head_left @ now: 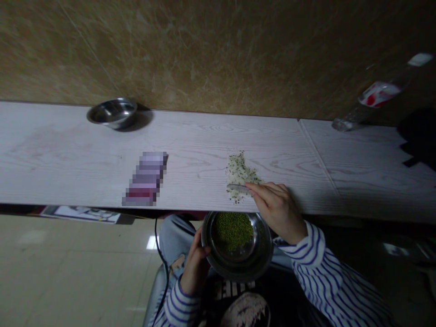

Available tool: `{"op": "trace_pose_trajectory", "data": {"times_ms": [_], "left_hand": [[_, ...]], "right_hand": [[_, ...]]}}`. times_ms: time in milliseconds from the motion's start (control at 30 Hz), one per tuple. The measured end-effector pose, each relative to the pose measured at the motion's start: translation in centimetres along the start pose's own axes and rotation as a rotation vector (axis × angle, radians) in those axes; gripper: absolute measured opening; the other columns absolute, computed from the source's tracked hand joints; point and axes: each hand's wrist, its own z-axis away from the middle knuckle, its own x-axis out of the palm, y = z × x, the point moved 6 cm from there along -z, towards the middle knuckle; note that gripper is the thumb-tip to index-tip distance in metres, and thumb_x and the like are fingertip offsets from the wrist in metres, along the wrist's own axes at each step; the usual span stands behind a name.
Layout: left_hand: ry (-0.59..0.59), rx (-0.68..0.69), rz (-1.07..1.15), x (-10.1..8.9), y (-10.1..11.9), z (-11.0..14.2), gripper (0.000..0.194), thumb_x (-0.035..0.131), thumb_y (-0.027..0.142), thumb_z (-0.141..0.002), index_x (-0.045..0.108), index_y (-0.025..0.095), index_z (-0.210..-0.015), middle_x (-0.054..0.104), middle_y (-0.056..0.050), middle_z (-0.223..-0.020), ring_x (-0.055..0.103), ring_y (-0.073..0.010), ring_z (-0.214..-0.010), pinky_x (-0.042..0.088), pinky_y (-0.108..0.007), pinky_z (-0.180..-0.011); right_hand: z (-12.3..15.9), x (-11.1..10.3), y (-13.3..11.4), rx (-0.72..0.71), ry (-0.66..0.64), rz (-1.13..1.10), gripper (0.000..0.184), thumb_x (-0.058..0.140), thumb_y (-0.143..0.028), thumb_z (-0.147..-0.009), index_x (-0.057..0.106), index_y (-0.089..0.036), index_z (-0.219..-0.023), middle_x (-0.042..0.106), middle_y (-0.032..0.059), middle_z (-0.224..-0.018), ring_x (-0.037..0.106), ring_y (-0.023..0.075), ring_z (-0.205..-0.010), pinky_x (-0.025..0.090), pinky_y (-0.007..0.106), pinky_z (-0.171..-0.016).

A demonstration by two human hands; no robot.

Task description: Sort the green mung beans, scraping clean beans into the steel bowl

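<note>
My left hand [196, 263] grips the left rim of a metal bowl [235, 268], its thumb over the edge. The bowl is held just below the table's front edge, above my lap. Inside it lie many small green beans [233, 229], which look like mung beans. My right hand [277, 206] is closed around the handle of a metal spoon [237, 187]; most of the handle is hidden by the fingers. The spoon's head touches a spread pile of white grains mixed with green beans [241, 168] on the table, right above the bowl.
A second metal bowl [112, 113] stands at the back left of the pale wooden table [194, 136], near the wall. A blurred-out flat object [146, 179] lies left of the pile. A clear plastic bottle [378, 95] stands at the back right, beside a dark item [418, 136].
</note>
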Motion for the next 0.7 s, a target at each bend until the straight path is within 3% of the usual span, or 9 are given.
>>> {"op": "trace_pose_trajectory", "data": {"times_ms": [200, 367, 700], "left_hand": [[-0.027, 0.035, -0.019, 0.8, 0.6, -0.2, 0.056, 0.067, 0.029, -0.075, 0.069, 0.028, -0.13, 0.067, -0.005, -0.139, 0.047, -0.0346, -0.139, 0.034, -0.048, -0.115], [-0.017, 0.046, -0.011, 0.4, 0.6, -0.5, 0.057, 0.069, 0.03, -0.072, 0.07, 0.026, -0.129, 0.069, -0.006, -0.135, 0.05, -0.0365, -0.135, 0.039, -0.049, -0.112], [0.033, 0.022, -0.001, 0.4, 0.6, -0.2, 0.055, 0.067, 0.028, -0.073, 0.07, 0.025, -0.128, 0.071, -0.006, -0.13, 0.052, -0.0354, -0.132, 0.04, -0.046, -0.109]], "right_hand": [[0.4, -0.3, -0.9, -0.03, -0.07, -0.056, 0.026, 0.052, -0.013, -0.1, 0.07, -0.023, -0.116, 0.08, 0.0023, -0.098, 0.072, 0.0185, -0.09, 0.044, 0.036, -0.077], [1.0, -0.9, -1.3, -0.054, -0.095, -0.11, 0.026, 0.053, -0.012, -0.099, 0.069, -0.023, -0.114, 0.08, 0.0019, -0.1, 0.072, 0.0184, -0.092, 0.045, 0.036, -0.078], [3.3, -2.0, 0.9, 0.038, -0.009, -0.088, 0.022, 0.056, -0.013, -0.097, 0.07, -0.021, -0.112, 0.08, 0.0051, -0.097, 0.073, 0.0189, -0.087, 0.053, 0.036, -0.078]]}}
